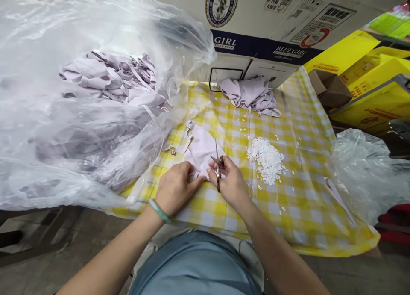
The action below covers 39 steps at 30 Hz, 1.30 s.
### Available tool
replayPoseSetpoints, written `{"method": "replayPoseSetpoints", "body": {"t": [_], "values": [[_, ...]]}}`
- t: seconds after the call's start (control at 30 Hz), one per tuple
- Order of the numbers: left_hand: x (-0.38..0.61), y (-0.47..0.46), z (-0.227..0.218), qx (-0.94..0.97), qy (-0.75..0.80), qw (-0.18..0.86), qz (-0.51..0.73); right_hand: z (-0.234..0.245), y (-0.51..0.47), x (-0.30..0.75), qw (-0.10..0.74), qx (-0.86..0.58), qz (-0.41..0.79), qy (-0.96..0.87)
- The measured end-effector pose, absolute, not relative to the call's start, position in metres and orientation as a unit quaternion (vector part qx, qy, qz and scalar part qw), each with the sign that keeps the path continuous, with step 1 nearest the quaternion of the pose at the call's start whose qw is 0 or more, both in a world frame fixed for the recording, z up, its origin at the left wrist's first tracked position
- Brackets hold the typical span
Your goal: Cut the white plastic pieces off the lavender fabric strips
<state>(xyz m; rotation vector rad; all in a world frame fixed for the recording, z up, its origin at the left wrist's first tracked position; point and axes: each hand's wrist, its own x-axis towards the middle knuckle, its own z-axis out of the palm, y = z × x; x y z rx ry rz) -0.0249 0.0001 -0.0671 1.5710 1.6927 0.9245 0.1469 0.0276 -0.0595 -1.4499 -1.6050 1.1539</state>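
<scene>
Closest in, left hand (177, 186) grasps the pale lilac fabric piece (201, 146) lying on the yellow-and-white checked bench (288, 213). The right hand (231, 184) clasps small steel scissors (218, 166), tips over the fabric. A clean cut likely wants the fabric taut and fingers clear.

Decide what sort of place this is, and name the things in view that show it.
Probably a small garment workshop: a big clear bag of lilac fabric pieces, a heap of small white bits on the checked tablecloth, stacked cartons behind, and the right hand holding scissors against a fabric piece.
</scene>
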Motion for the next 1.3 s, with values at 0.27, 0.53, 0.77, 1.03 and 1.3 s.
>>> {"method": "replayPoseSetpoints", "body": {"t": [0.27,0.53,0.77,1.03,1.3], "values": [[-0.038,0.008,-0.047,0.419,0.563,0.492,0.515,-0.065,0.033,0.153,0.367,-0.538,0.520,-0.552],[-0.061,-0.004,-0.023,0.231,0.440,0.629,0.598,-0.067,0.042,0.159,0.361,-0.550,0.516,-0.548],[-0.054,-0.018,-0.007,0.348,0.446,0.653,0.504,-0.041,0.031,0.117,0.381,-0.406,0.507,-0.658],[-0.073,-0.016,-0.012,0.395,0.546,0.605,0.424,-0.026,0.059,0.121,0.406,-0.358,0.576,-0.612],[-0.079,-0.011,-0.003,0.348,0.517,0.663,0.414,-0.039,0.046,0.105,0.319,-0.319,0.651,-0.610]]}}
